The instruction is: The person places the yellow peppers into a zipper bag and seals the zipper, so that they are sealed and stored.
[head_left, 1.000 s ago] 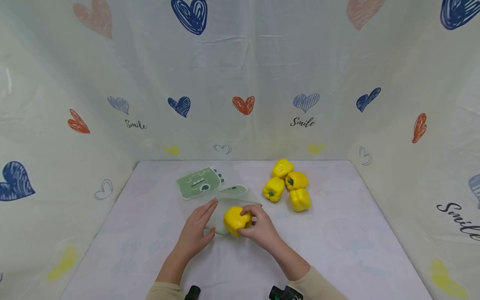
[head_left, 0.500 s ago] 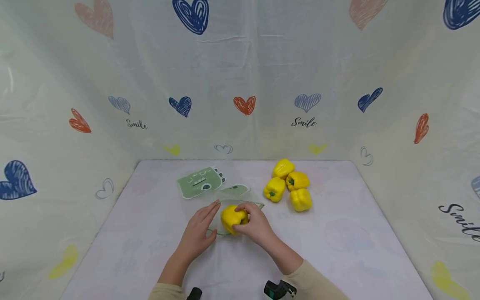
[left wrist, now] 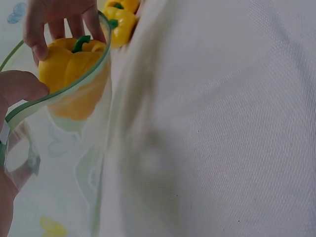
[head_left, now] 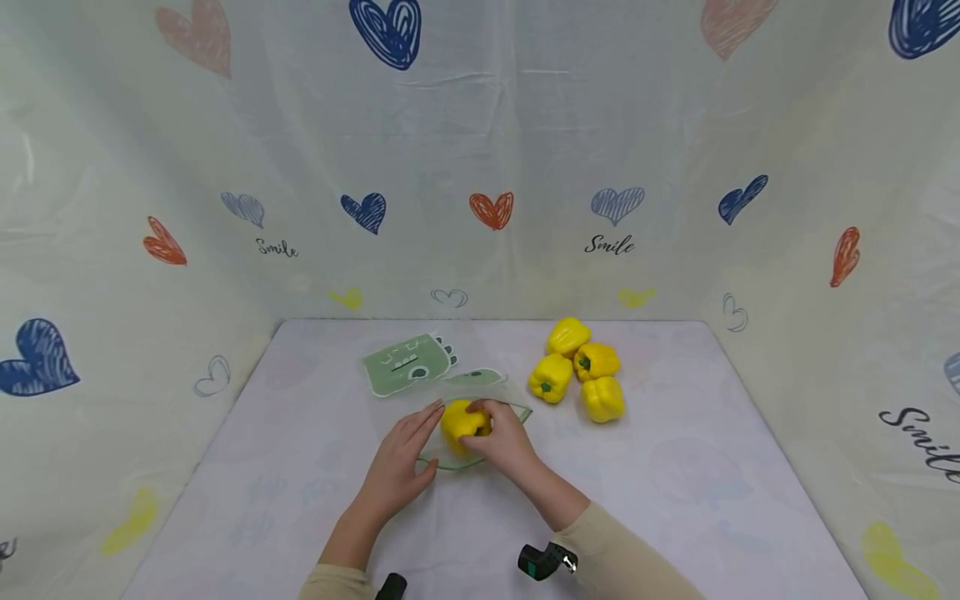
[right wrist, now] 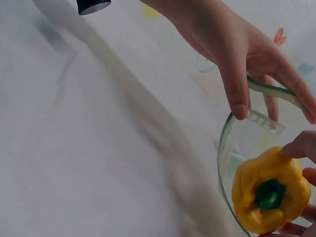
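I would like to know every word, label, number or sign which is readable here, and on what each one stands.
"Smile": backdrop, back, left of centre.
"Smile": backdrop, back, right of centre.
"Smile": backdrop, right side, slanting.
Cut-off mark, backdrop, left edge of the head view: unreadable.
Pale marks on the clear bag: too blurred to read.

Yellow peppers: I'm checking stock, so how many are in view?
5: one pepper in the right hand; four peppers clustered on the table: one back, one left, two right.
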A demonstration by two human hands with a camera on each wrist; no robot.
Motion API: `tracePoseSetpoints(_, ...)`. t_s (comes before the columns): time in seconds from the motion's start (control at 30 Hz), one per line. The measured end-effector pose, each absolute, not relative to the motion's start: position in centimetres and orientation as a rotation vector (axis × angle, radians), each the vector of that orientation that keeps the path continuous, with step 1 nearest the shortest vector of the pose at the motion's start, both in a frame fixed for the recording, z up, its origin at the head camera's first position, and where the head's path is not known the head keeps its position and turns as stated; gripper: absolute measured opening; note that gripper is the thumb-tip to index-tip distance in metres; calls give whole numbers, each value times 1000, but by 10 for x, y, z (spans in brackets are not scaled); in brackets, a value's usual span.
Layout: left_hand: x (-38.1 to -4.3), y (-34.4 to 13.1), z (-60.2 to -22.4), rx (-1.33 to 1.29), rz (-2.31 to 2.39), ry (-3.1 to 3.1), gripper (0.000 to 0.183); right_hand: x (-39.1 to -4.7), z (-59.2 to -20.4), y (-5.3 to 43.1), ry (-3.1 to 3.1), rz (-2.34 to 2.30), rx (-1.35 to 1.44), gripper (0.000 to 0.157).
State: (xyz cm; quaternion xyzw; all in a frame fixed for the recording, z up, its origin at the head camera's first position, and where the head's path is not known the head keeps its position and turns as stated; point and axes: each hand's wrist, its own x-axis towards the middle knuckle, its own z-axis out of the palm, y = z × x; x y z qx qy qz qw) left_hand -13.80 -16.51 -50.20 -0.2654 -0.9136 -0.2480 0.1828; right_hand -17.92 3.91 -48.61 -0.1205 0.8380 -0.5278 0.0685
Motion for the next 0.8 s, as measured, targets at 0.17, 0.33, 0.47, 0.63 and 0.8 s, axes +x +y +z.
tracePoseSetpoints(0.17, -139, -166, -504, -765, -686, -2549, 85, -188, -490, 35, 2535, -1565, -335, 41)
tracePoseSetpoints(0.33, -139, -166, -505, -770, -680, -2540, 86, -195, -491, 31, 2551, -1554, -304, 40)
tracePoseSetpoints(0.47, -138, -166, -505, -758, -673, -2552, 85, -199, -493, 28, 2528, -1586, -282, 48)
tracePoseSetpoints(0.63, -138, -166, -505, -759, -663, -2544, 86, -204, -494, 23, 2525, -1620, -251, 60)
tracePoseSetpoints(0.8, -138, -165, -505, -769, -682, -2532, 87, -208, -496, 20, 2536, -1619, -196, 61)
